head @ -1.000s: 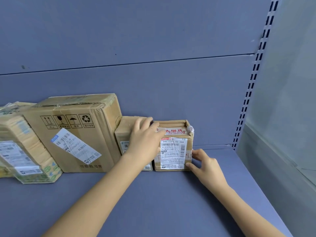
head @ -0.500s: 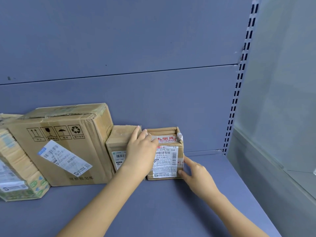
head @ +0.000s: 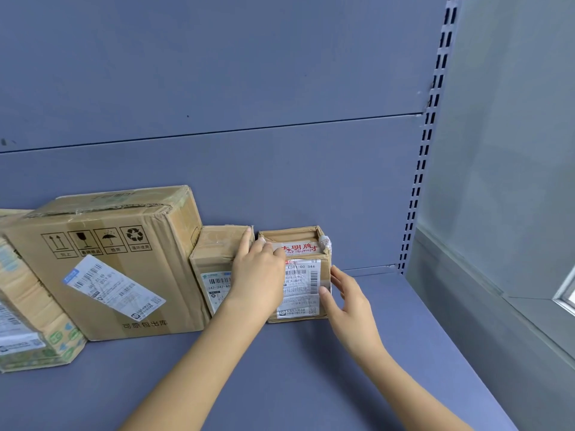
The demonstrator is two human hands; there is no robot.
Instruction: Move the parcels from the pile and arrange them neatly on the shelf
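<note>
The small brown cardboard parcel point(head: 306, 293), with a white barcode label on its front and red characters on its taped top, stands upright on the blue-grey shelf board point(head: 280, 377), close to the blue-grey back panel point(head: 249, 169) and last on the right in a row of parcels. Just beside it on the left stands a second small cardboard parcel point(head: 214, 253) of about the same height. A narrow slit shows between their top edges, and lower down the joint is hidden. The left hand point(head: 258, 275) lies across both, fingers stretched out and released. The forefinger rests on top of the second small cardboard parcel, the other fingers rest on the taped top of the labelled one, and the palm covers parts of both fronts. The right hand point(head: 348, 303) is at the labelled parcel's front right corner, also unclenched, with straight fingers laid against the right side and the thumb tip on the front face by the edge. Left of the pair, touching the second parcel, is a large brown cardboard box point(head: 118, 275) with printed handling symbols and a slanted white label. A green-printed cardboard parcel point(head: 34, 325) sits askew in front of its left end, cut off by the frame. To the right of the row the shelf board runs on to a slotted metal upright point(head: 427, 144) and a grey side wall point(head: 513, 150).
</note>
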